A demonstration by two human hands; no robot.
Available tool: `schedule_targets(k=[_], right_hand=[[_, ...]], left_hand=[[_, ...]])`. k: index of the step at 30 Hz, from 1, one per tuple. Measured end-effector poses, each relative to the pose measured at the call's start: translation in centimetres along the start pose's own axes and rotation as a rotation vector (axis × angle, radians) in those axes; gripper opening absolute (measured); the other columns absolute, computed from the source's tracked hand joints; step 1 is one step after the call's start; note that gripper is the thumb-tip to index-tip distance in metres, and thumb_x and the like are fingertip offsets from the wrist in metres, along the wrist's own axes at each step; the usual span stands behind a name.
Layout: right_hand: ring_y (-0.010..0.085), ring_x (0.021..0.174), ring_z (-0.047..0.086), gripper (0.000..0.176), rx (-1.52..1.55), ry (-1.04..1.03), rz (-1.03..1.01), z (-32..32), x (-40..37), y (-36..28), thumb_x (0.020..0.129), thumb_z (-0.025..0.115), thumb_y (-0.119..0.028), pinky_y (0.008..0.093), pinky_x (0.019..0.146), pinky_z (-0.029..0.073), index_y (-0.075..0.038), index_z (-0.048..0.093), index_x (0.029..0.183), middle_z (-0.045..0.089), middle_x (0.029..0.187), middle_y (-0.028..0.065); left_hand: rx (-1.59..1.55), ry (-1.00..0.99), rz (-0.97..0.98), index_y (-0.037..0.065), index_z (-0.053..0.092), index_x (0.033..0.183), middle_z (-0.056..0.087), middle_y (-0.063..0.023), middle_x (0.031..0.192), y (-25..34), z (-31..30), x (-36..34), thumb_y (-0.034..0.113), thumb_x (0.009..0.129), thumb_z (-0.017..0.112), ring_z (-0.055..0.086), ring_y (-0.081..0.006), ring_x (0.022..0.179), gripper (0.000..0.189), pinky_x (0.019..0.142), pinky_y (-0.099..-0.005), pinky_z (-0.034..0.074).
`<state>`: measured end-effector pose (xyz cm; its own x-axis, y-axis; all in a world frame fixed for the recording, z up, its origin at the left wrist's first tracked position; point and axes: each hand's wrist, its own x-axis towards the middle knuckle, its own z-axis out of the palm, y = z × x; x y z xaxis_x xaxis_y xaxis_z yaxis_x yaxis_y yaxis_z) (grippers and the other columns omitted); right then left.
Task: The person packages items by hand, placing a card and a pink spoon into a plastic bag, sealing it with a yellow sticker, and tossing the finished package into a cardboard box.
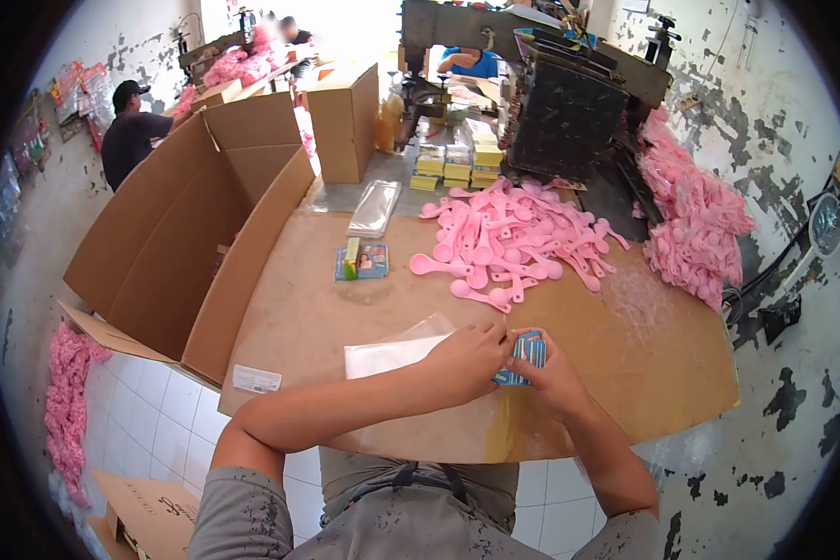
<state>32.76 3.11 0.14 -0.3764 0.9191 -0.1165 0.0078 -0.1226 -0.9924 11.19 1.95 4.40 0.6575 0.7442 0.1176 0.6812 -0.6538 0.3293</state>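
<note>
My right hand (558, 381) is closed around a stack of blue printed cards (531, 349), with its thumb along the near side. Against the left side of that stack, my left hand (469, 358) has its fingers bent together; what they pinch is hidden. Clear plastic sleeves (392, 355) lie flat under my left forearm, over a white sheet. Beyond my hands spreads a heap of pink plastic scoops (495, 229). Another small pile of blue cards (373, 261), with a green and yellow piece on it, rests on the cardboard-covered table (299, 280).
A large open cardboard box (149, 252) stands at the left edge. Behind the scoops are card stacks (457, 163), plastic bags (375, 207) and a dark machine (565, 112). Bagged pink scoops (691, 215) pile up at right. A person (135, 131) works at far left.
</note>
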Motion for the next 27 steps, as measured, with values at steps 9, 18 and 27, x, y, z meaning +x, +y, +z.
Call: schedule_targets(k=[9,18,27], right_hand=[[0.0117,0.103,0.065,0.047,-0.213,0.105,-0.278,-3.2,-1.9,0.1,0.091,0.083,-0.010,0.0280,0.090,0.053,-0.003,0.056,0.129,0.068,0.114,0.0057],[0.0150,0.115,0.062,0.043,-0.161,0.112,-0.179,-2.4,-3.5,0.7,0.093,0.072,0.001,0.0305,0.099,0.050,-0.002,0.054,0.132,0.062,0.124,0.0074],[0.0195,0.123,0.057,0.053,-0.249,0.183,-0.240,-1.4,-3.8,2.2,0.088,0.059,0.011,0.0333,0.104,0.048,-0.005,0.049,0.138,0.055,0.133,0.0105]], left_hand=[[-0.190,0.367,0.103,0.003,0.049,0.148,0.060,-0.0200,0.134,-1.8,1.2,0.1,0.019,0.084,0.082,0.057,-0.0380,0.127,0.074,0.107,-0.0488,0.046],[-0.700,0.181,-0.167,0.001,0.047,0.144,0.065,-0.0218,0.126,-0.5,4.4,-0.2,0.012,0.096,0.070,0.066,-0.0348,0.116,0.055,0.094,-0.0449,0.054],[-0.855,0.263,-0.165,0.005,0.012,0.165,0.038,-0.0254,0.159,2.4,6.8,-0.3,0.012,0.099,0.068,0.044,-0.0351,0.146,0.087,0.110,-0.0402,0.046]])
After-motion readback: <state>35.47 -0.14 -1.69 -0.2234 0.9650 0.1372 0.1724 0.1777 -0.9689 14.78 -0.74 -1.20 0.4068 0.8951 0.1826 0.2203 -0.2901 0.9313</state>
